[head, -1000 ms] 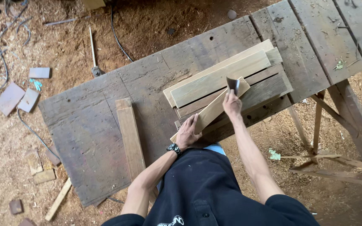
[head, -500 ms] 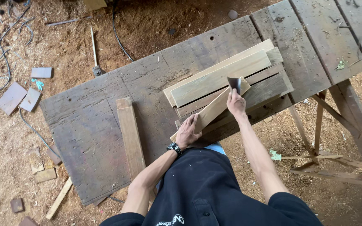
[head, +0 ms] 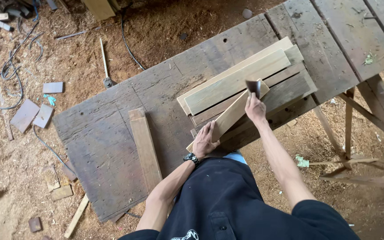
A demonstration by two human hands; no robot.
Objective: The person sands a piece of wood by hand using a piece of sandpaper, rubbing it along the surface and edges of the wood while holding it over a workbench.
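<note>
Pale narrow wooden strip [head: 227, 118] lies slantwise on stacked boards [head: 245, 84] atop the grey bench [head: 112, 146]; left hand [head: 205, 141] presses it flat, right hand [head: 255, 108] pinches dark folded sandpaper [head: 253, 87], seemingly mid-sanding; further strokes need steady bracing.

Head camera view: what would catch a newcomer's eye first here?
Two bare arms meet over a pale wooden slat at the near edge of a dark, weathered workbench. The left hand presses its near end; the right hand holds a dark folded sheet at its far end. Behind lies a stack of boards; sawdust and offcuts cover the floor at left.
</note>
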